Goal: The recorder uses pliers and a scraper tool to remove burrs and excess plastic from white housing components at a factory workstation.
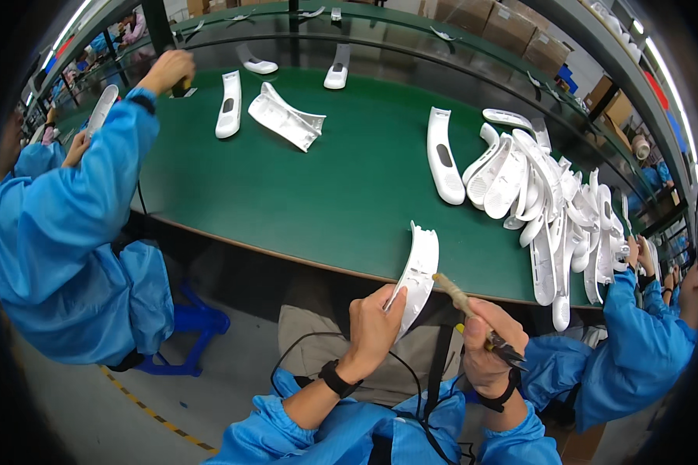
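Note:
My left hand grips a white curved plastic shell by its edge, just off the near edge of the table. The ribbed inner side of the shell faces up. In my right hand is a pair of pliers, with a beige wrapped handle end toward the shell and dark jaws pointing away to the lower right. A bit of yellow shows beside my fingers. The wrapped end is close to the shell's right edge; I cannot tell whether they touch.
A heap of similar white shells covers the right of the green table. Several more lie at the back, including one upturned shell. Co-workers in blue sit at left and right. A blue stool stands at left.

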